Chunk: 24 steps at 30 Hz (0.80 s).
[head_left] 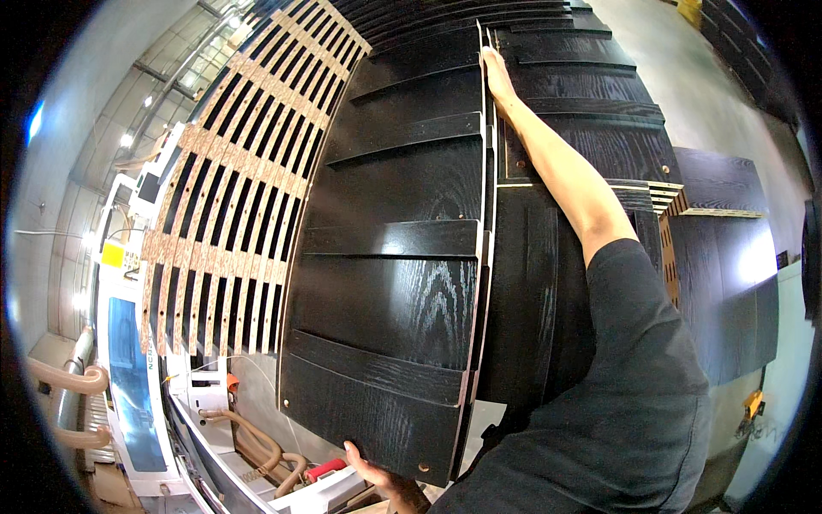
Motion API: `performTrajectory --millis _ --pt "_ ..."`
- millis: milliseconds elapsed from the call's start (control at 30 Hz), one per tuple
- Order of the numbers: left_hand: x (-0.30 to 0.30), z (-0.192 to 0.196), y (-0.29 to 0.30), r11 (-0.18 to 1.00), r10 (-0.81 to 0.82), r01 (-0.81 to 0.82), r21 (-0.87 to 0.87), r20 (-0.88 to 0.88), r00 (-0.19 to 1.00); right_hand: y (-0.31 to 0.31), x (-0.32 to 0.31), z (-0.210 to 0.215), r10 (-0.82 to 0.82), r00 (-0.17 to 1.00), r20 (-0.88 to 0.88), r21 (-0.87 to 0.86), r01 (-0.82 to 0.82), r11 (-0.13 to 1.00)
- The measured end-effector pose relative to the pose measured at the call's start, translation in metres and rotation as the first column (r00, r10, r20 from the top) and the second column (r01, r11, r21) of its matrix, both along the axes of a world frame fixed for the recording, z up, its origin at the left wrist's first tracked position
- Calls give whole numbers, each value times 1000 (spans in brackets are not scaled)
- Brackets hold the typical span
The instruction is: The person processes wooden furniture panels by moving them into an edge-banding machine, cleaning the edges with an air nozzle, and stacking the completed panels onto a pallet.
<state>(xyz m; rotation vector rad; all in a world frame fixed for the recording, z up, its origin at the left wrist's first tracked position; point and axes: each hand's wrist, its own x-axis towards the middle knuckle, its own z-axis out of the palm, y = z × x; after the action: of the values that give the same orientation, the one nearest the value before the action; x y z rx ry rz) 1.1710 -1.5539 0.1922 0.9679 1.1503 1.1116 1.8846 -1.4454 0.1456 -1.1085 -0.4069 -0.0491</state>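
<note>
A long black wood-grain panel (pixel 390 287) with raised cross strips and pale edges fills the middle of the view, tilted. My left hand (pixel 377 476) grips its near end at the bottom, thumb showing at the edge and the other fingers hidden beneath. Stretched far forward, my right hand (pixel 497 73) is closed on the panel's right edge near the far end; its fingertips are partly hidden. Beneath my right forearm, more black panels (pixel 574 141) of the same sort lie stacked.
At the left rises a stack of boards with raw particleboard edges (pixel 227 180). Beyond it stands a white and blue machine (pixel 133 377) with tan hoses (pixel 73 377). A lower dark panel stack (pixel 719 257) sits at the right. A yellow tool (pixel 753 404) shows at the far right.
</note>
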Motion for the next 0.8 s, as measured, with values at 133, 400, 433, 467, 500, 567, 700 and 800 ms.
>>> performTrajectory --millis 133,400,433,467,500,567,700,800 --pt "18 0 7 998 55 -56 0 -55 997 16 21 -5 61 998 17 55 -62 997" --pt "65 12 16 965 224 -250 -82 -246 943 25 51 -2 211 972 -99 367 -162 916" --pt "78 18 16 953 258 -288 -92 -250 933 26 55 0 263 963 -54 409 -218 886" --pt "89 24 17 949 270 -300 -93 -245 931 23 63 -2 116 993 -14 273 -108 956" --pt "92 25 18 951 273 -298 -86 -225 935 27 64 0 -19 999 33 139 14 990" --pt "95 26 16 958 260 -277 -71 -185 948 37 58 2 -74 997 -14 206 76 976" --pt "100 23 19 972 222 -232 -35 -183 958 35 62 8 -38 999 -11 239 39 970" --pt "105 17 25 978 193 -205 -27 -227 955 22 78 5 -60 998 13 266 54 962"
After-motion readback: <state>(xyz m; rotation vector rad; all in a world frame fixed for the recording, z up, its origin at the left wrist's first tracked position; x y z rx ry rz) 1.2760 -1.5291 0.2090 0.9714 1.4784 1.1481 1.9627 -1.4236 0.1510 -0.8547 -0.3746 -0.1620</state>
